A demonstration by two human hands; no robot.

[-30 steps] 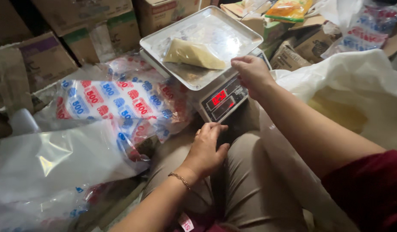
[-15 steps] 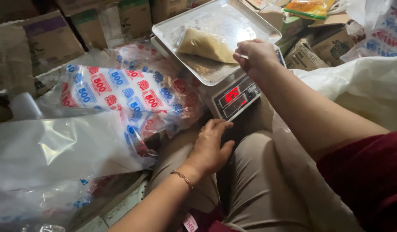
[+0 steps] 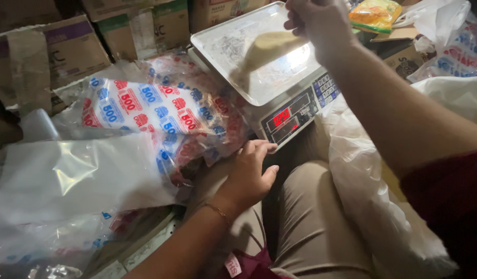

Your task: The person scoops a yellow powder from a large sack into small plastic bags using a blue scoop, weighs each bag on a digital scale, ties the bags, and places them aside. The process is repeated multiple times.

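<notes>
At the far left lies a flat stack of clear plastic bags (image 3: 78, 175), glossy and crumpled at the near edge. Just beyond it sits a bundle of clear packets printed in red and blue (image 3: 155, 116), leaning against brown cardboard boxes (image 3: 68, 49). The left hand (image 3: 247, 175) rests on the person's beige-trousered knee (image 3: 305, 217), fingers loosely spread and clamped on nothing, its fingertips just beside the front of the grey electronic scale (image 3: 295, 111), whose red display glows. A thin bracelet circles that wrist. On the scale sits a shiny rectangular metal tray (image 3: 233, 57). Above the tray's far right corner the right hand (image 3: 321, 23) is closed in a pinch on the top of a small clear bag of pale yellowish powder (image 3: 267, 49); the bag hangs below and left of the hand, blurred, its lower end at or just over the tray. To the right a large white plastic sack (image 3: 367, 175) stands against the person's leg.
</notes>
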